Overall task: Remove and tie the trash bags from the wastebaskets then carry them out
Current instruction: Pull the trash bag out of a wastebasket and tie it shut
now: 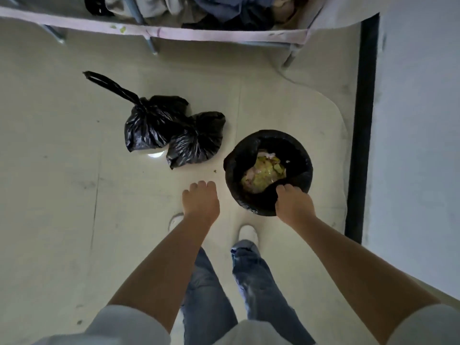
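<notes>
Right hand [293, 204] grips crinkly bag rim [256, 207] | round wastebasket [267, 171] (full) | 2 tied bags [174, 130]

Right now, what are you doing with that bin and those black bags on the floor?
A person is emptying the wastebaskets. Their right hand grips the near edge of the black liner in the round wastebasket, which still holds yellowish scraps. The left hand hangs beside it, holding nothing, with its fingers curled under. Two tied black bags already sit together on the floor to the left, touching each other. So this liner is not yet pulled out or tied.
</notes>
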{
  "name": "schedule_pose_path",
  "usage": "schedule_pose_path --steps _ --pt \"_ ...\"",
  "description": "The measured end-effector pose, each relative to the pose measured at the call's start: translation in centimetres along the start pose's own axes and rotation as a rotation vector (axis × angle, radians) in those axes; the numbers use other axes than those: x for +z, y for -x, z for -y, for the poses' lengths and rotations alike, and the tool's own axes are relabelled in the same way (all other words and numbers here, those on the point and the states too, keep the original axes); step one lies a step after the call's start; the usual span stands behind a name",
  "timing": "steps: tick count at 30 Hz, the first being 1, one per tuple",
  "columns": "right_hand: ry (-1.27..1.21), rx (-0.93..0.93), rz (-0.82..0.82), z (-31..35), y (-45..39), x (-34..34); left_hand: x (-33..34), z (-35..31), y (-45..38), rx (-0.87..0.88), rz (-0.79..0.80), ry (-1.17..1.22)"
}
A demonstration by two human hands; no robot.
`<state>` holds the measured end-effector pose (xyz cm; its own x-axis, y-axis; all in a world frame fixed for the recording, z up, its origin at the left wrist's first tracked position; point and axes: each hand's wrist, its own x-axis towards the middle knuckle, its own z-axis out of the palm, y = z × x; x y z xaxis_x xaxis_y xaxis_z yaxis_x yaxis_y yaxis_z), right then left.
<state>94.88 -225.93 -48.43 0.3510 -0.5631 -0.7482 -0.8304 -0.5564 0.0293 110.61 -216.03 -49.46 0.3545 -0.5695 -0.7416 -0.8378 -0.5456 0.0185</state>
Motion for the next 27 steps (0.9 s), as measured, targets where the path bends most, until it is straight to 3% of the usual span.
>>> schedule_pose_path --steps 7,18,23,27 --pt "-0.003 -0.018 0.030 -5.1 3.8 6.3 4.8 -4.1 4.6 0.005 0.023 -0.022" --pt "0.112 -0.131 -0.209 -7.5 -0.9 16.4 16.2 -8.4 1.6 0.058 -0.067 0.050" --pt "0.111 -0.340 -0.443 -9.7 -7.0 21.1 21.0 -10.3 -3.3 0.090 -0.250 0.177" --pt "0.007 -0.506 -0.605 -11.4 -10.2 21.7 22.9 -11.2 -7.0 0.180 -0.601 0.291"
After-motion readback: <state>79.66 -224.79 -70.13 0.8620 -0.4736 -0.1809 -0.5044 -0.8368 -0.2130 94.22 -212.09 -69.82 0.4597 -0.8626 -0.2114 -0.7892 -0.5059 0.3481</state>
